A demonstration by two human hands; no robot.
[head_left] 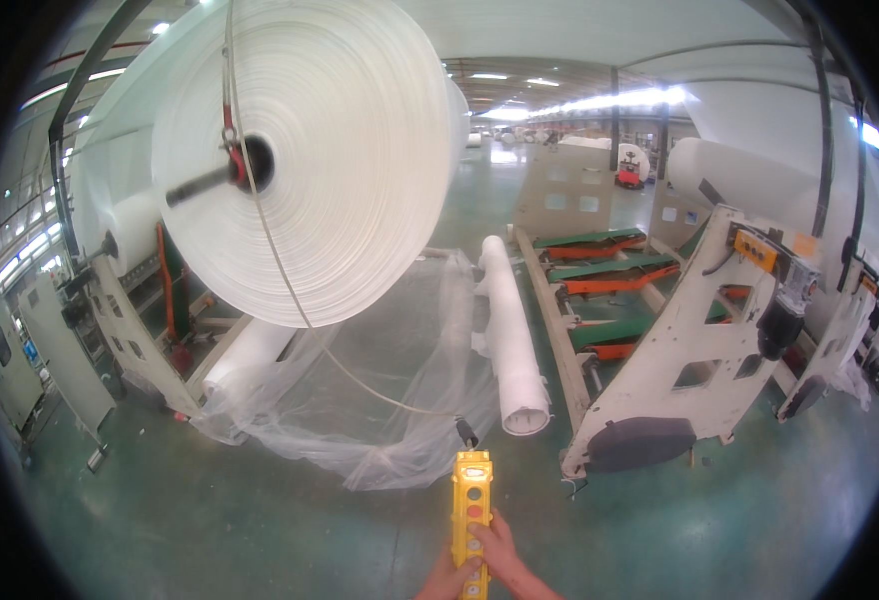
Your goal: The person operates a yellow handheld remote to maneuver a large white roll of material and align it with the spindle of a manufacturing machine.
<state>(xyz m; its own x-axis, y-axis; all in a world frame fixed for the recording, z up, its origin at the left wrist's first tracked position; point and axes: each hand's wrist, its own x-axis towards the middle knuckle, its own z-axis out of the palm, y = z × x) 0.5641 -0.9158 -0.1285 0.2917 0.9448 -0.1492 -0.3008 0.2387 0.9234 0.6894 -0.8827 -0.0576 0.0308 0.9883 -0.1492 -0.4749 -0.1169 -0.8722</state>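
A yellow crane pendant control [472, 485] with a column of round buttons is upright in front of me. My left hand [447, 578] wraps round its lower left side. Gripping it from the right is my right hand [501, 552], with its thumb on the buttons. A thin cable [345, 368] runs from the pendant's top up past a huge white roll [360, 160]. The roll seems to hang above the floor. A dark shaft [197, 187] sticks out of its core, with a red shackle [230, 140] and a sling at it.
Clear plastic film [400, 455] lies crumpled on the green floor, beside a long white tube [510, 350]. Another white roll [250, 355] lies left. Machine frames stand at both sides, the right one a beige side plate [660, 385] with green and orange arms. Farther back is a red vehicle [631, 170].
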